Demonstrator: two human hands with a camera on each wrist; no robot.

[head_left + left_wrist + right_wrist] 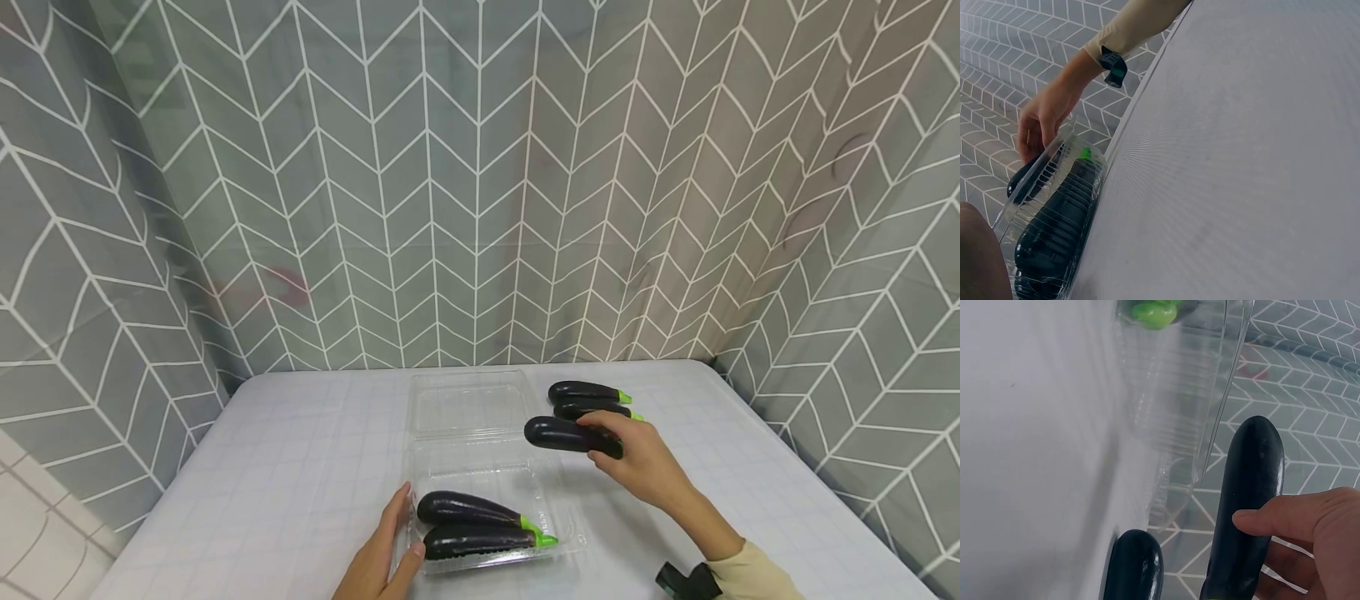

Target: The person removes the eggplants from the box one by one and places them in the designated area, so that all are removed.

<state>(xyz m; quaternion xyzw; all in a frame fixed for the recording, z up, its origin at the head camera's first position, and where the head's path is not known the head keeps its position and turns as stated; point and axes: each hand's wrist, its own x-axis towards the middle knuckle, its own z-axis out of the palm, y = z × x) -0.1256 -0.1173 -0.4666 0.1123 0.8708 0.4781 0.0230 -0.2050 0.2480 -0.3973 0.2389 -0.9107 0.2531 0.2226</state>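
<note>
A clear plastic clamshell box (465, 404) lies open on the table. Two dark eggplants (467, 507) with green stems lie side by side in its near tray (1054, 237). My left hand (390, 542) rests with straight fingers against the tray's left front corner. My right hand (611, 442) grips a third eggplant (566, 435) by its stem end, just above the table at the box's right edge. In the right wrist view the thumb (1285, 515) lies across this eggplant (1250, 500). Two more eggplants (588, 392) lie on the table behind the right hand.
The table (300, 467) has a pale checked cloth. A grey chevron curtain (480, 183) closes in the back and both sides. The box's lid half (465, 400) lies flat toward the back. A dark strap (1113, 65) sits on the right wrist.
</note>
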